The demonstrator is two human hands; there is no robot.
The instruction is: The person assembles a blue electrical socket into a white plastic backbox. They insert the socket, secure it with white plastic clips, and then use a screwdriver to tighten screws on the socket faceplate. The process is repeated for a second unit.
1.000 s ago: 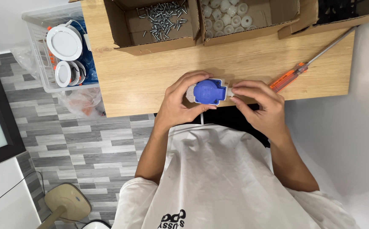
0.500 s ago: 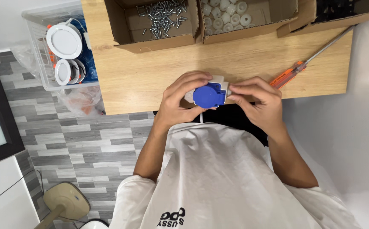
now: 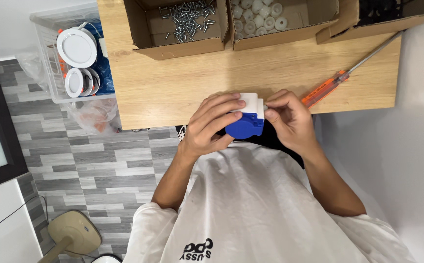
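Two open cardboard boxes sit on my wooden table (image 3: 173, 92): one (image 3: 178, 24) holds screws, one (image 3: 282, 19) white caps. My left hand (image 3: 212, 126) and right hand (image 3: 290, 122) pinch a white-and-blue socket (image 3: 246, 117) at the table's near edge, its blue end seemingly pointing toward me

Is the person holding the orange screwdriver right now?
No, the screwdriver lies on the table, apart from both hands, which hold a blue and white part.
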